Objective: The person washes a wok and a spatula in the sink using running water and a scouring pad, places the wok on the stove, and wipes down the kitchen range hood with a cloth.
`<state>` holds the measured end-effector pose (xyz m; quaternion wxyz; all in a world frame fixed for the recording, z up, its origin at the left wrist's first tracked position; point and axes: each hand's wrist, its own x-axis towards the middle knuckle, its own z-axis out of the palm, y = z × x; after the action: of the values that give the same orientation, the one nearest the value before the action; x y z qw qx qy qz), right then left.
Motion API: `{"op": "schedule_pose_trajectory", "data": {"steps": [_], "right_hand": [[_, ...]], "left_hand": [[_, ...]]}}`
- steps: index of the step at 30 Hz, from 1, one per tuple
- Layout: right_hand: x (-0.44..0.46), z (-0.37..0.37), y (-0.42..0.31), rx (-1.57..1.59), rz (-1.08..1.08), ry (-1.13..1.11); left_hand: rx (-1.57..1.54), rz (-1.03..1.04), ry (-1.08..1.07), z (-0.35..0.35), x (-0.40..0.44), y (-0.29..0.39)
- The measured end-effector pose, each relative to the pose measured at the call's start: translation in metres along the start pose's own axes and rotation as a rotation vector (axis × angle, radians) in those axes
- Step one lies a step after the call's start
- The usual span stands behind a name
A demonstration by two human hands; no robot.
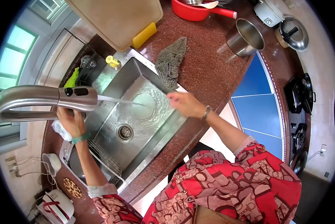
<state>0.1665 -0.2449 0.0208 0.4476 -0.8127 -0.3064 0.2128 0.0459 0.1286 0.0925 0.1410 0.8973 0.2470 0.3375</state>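
A brushed-metal faucet (pixel 44 98) arches over a stainless steel sink (pixel 109 117), and a stream of water (pixel 117 100) runs from its head onto the basin floor. My left hand (pixel 72 122) is beneath and behind the faucet head, which hides its fingertips, so I cannot see what they touch. Over the sink's right rim, my right hand (pixel 185 104) is smeared by motion. Nothing shows clearly in its fingers. A grey-green cloth (pixel 171 62) lies just beyond it, partly over the sink edge. Water spreads around the drain (pixel 125 133).
A cutting board (pixel 117 22) and yellow sponge (pixel 144 35) stand behind the sink. On the counter are a steel pot (pixel 245 39), a red pan (pixel 191 12) and a rice cooker (pixel 269 13). A wire rack (pixel 104 156) sits at the sink's near-left end.
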Motion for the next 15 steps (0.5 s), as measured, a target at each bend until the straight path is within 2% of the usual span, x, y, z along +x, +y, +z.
{"op": "schedule_pose_trajectory", "data": {"steps": [1,2,4,5,7,8,11,13,15], "right_hand": [[0.007,-0.013,-0.005,0.128,0.119,0.063],[0.014,-0.025,-0.012,0.13,0.123,0.065],[0.035,-0.042,-0.029,-0.244,0.041,0.227],[0.049,-0.042,-0.024,-0.239,0.04,0.234],[0.076,-0.043,-0.003,-0.537,-0.026,0.064],[0.091,-0.05,0.011,-0.499,-0.01,0.117],[0.134,-0.074,0.029,-0.542,0.101,0.328],[0.131,-0.084,0.009,-0.569,0.047,0.453],[0.109,-0.073,-0.003,-0.395,-0.082,0.443]], "left_hand": [[-0.041,-0.091,-0.033,0.0,-0.016,0.0],[-0.1,-0.128,-0.038,0.003,-0.033,0.006],[-0.273,-0.242,-0.112,0.017,-0.074,-0.006],[-0.393,-0.317,-0.182,0.026,-0.093,-0.019],[-0.537,-0.426,-0.243,0.028,-0.116,0.01],[-0.59,-0.468,-0.268,0.026,-0.122,0.018],[-0.719,-0.452,-0.186,-0.002,-0.102,0.057],[-0.667,-0.257,-0.082,-0.026,-0.069,0.088],[-0.679,-0.134,0.039,-0.039,-0.04,0.115]]}}
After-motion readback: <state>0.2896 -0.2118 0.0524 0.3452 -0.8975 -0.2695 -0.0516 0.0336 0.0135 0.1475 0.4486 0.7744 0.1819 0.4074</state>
